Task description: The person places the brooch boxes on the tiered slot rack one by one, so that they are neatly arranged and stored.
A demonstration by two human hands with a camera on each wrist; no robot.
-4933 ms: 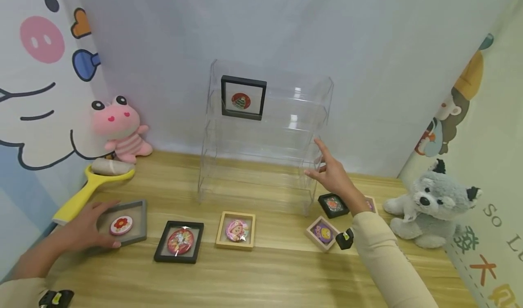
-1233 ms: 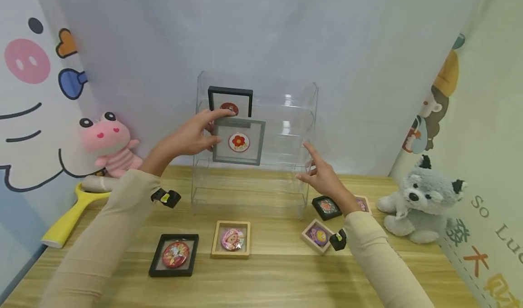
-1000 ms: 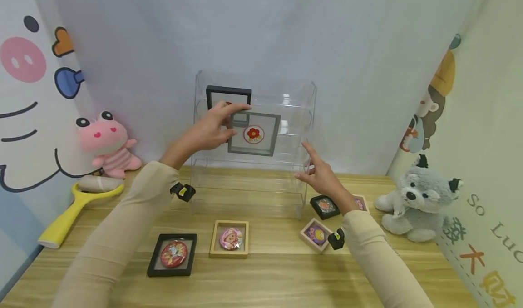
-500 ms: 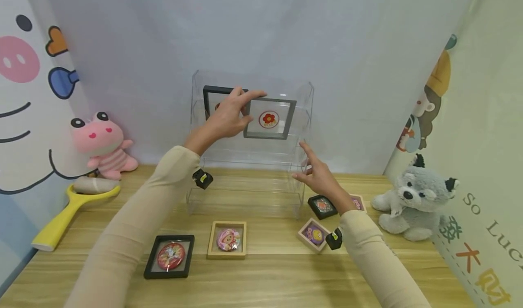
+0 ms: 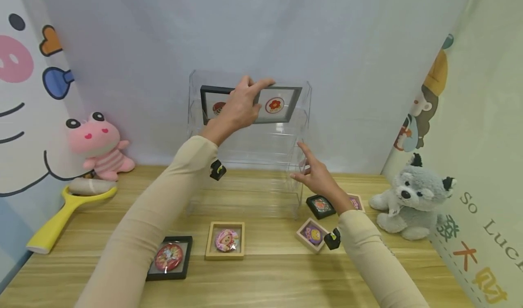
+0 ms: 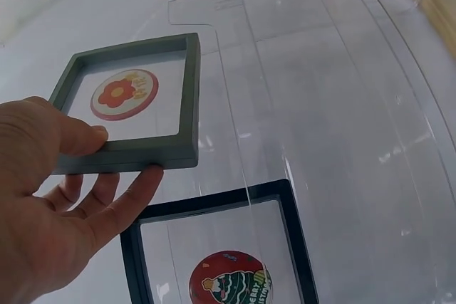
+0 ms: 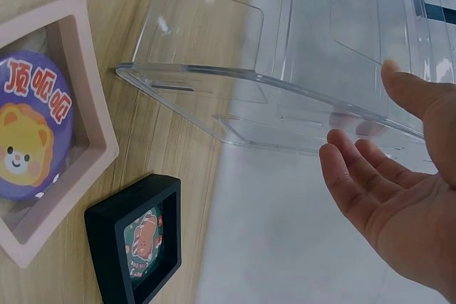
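Gray square frame [image 6: 146, 150], round badge [image 6: 125, 95] | hands [image 5: 242, 103]: left pinching | clear rack [image 5: 253, 150]: probably plastic

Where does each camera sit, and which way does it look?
Head: worn on the head, facing forward and down at the clear rack; the left hand, right hand and both sleeves show.
Left wrist: worn there, facing the gray frame; the left hand shows at left.
Right wrist: worn there, facing the clear rack's side; the right hand shows at right.
Shared: head and left wrist show the gray frame and, partly, the tree badge.
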